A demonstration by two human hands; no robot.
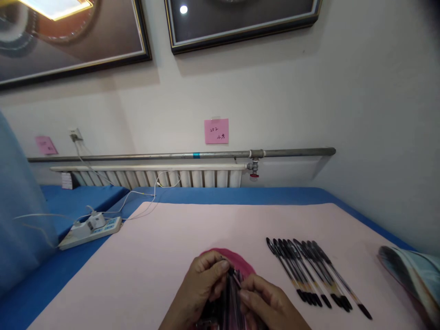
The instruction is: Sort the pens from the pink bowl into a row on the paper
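My left hand point(206, 282) is closed, thumb and forefinger pinched at the dark end of a slim pen point(236, 277). My right hand point(266, 300) is closed too, its thumb and fingers gripping the same pen lower down; the hands hide much of it. Beneath both hands lies a round pink dish point(237, 257), holding dark and clear pen parts point(231, 307) that are partly covered. To the right, several clear-barrelled pens with black caps point(309, 270) lie side by side in a slanted row.
A pink sheet point(165, 238) covers the blue table point(240, 196). A power strip point(91, 233) with white plugs and cables sits at the left edge. A rolled, printed item point(412, 270) lies at the right. A radiator point(192, 178) and pipe run along the wall behind.
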